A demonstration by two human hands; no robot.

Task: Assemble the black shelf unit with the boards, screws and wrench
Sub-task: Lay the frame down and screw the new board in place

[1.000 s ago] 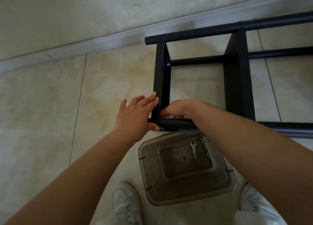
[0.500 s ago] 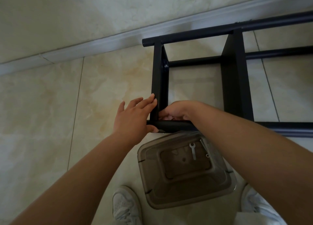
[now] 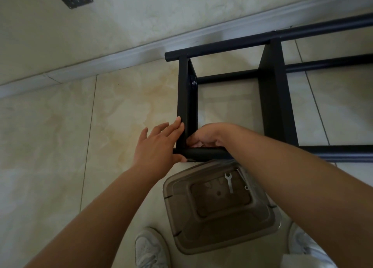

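Left hand (image 3: 156, 146) braces end board (image 3: 184, 106) — right hand (image 3: 205, 135) curled inside corner.

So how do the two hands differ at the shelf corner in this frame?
The left hand lies mostly flat, fingers straight against the outside of the end board, thumb at the near tube. The right hand is curled, reaching over that tube inside the frame; what its fingertips hold is hidden. Both meet at the same corner, and neither holds the wrench.
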